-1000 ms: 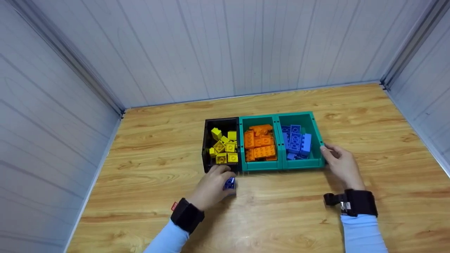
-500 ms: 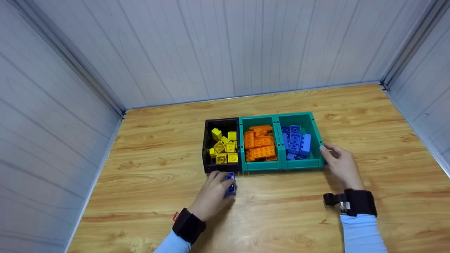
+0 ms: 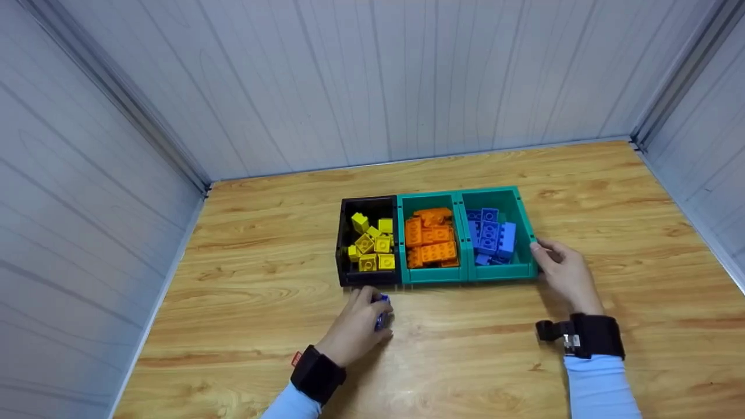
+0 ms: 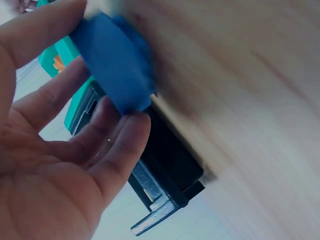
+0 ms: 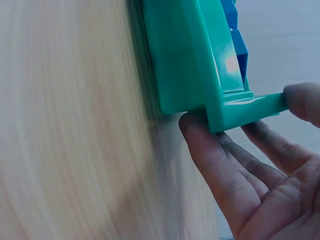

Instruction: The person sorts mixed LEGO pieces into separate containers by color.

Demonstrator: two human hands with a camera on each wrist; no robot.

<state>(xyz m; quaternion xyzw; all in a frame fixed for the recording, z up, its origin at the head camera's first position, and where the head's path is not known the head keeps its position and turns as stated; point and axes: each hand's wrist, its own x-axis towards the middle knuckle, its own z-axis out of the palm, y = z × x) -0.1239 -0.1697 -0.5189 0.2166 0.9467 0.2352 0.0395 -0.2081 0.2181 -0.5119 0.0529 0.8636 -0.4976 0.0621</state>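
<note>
My left hand pinches a blue building brick between thumb and fingers, just in front of the black bin. In the head view the fingers cover part of that brick. On the other side, my right hand grips the front right corner of the right-hand green bin. The right wrist view has the thumb on its projecting lip and the other fingers underneath and beside it. Several blue bricks lie inside this bin.
A second green bin stands between the other two, holding orange bricks. Yellow bricks lie in the black bin. All three bins adjoin in a row on the wooden table. Pale panels enclose the back and sides.
My left hand has drawn back slightly from the black bin toward me, and its fingers have shifted around the blue brick. My right hand has stayed on the green bin's corner.
</note>
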